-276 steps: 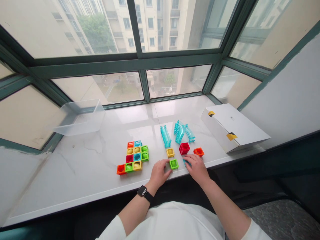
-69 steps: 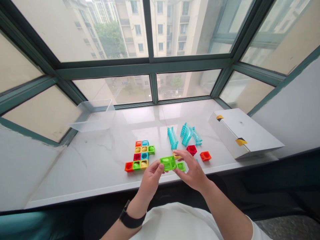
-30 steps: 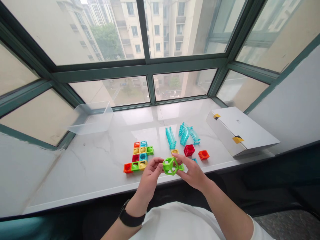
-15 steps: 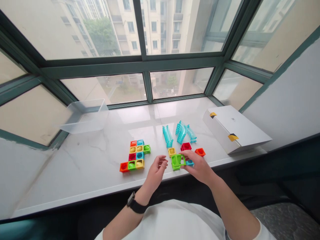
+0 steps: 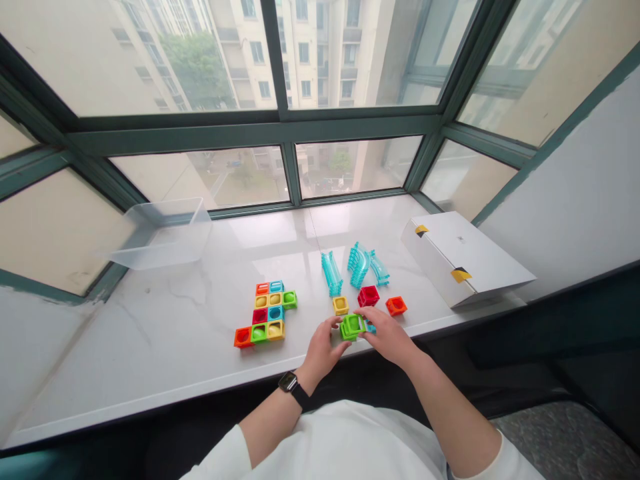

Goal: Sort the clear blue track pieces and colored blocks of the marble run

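Note:
Two lime-green plastic cube blocks (image 5: 353, 326) sit stacked at the sill's front edge, gripped from both sides. My left hand (image 5: 323, 345) presses their left side with its fingertips, and my right hand (image 5: 387, 337) holds their right side. A teal cube block (image 5: 371, 327) is partly hidden behind my right fingers. Just beyond stand a yellow cube block (image 5: 341, 305), a red cube block (image 5: 369, 296) and an orange cube block (image 5: 396, 306). To the left lies a joined group of multicoloured cube blocks (image 5: 265, 313).
Transparent teal track pieces (image 5: 357, 267) lie behind the cubes on the white marble windowsill (image 5: 200, 300). A white cardboard box (image 5: 465, 260) with yellow tape stands at the right, and a clear plastic tray (image 5: 160, 233) at the left. Window frames run along the back.
My left hand has moved right from its place apart from the green block and now touches it. The green block stays in about the same spot, now between both hands.

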Action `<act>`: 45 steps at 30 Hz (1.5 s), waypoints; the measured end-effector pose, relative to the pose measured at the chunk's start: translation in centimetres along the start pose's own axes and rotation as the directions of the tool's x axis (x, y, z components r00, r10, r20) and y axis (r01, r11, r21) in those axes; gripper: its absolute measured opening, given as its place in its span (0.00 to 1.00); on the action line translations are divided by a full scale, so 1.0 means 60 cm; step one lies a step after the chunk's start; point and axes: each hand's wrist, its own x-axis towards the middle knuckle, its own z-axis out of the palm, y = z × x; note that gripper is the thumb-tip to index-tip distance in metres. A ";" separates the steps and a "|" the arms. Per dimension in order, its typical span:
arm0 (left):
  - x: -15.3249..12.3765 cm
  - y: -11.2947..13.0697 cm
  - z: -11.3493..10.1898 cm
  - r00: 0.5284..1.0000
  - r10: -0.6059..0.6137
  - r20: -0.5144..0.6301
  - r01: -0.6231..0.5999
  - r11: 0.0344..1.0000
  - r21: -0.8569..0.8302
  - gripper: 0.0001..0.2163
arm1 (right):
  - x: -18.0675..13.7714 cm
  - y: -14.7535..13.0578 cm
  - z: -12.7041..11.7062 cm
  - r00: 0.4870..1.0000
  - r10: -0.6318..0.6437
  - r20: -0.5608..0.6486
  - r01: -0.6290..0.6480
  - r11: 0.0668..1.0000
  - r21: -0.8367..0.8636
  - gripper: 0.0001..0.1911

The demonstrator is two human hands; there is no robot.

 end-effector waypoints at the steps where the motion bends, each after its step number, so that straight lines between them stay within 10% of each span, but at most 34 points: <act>1: 0.000 -0.001 0.000 1.000 -0.008 0.000 0.008 1.000 0.001 0.26 | 0.001 0.002 0.005 1.000 0.001 0.006 -0.001 1.000 -0.007 0.27; 45: -0.001 -0.004 -0.010 0.998 0.030 0.049 -0.033 0.998 0.053 0.29 | -0.002 0.012 0.028 0.998 0.006 0.057 0.004 0.986 -0.166 0.36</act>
